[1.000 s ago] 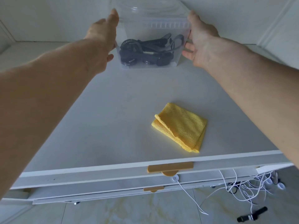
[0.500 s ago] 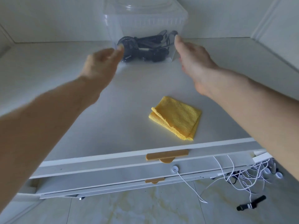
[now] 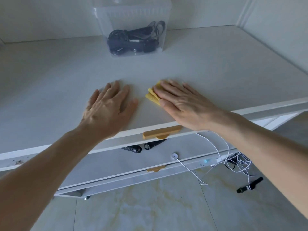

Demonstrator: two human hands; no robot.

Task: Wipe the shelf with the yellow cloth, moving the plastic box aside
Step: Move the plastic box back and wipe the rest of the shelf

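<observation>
- The plastic box (image 3: pixel 133 29) is standing at the back of the shelf (image 3: pixel 208 72), against the rear wall, holding a tangle of black straps and gear (image 3: pixel 135 40).
- The right hand (image 3: pixel 181 104) is lying flat, fingers spread, pressing on the yellow cloth (image 3: pixel 152 95) near the front edge.
- The left hand (image 3: pixel 108 110) is resting palm-down on bare shelf just beside the cloth, fingers apart, gripping nothing.

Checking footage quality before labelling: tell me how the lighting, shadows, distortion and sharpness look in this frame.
Head view: soft, even daylight, no hard glare; faint shadows under the left hand and right hand. Wide-angle bending curves the shelf edge and stretches the forearms at the corners. The plastic box is slightly soft; the yellow cloth stays readable.
</observation>
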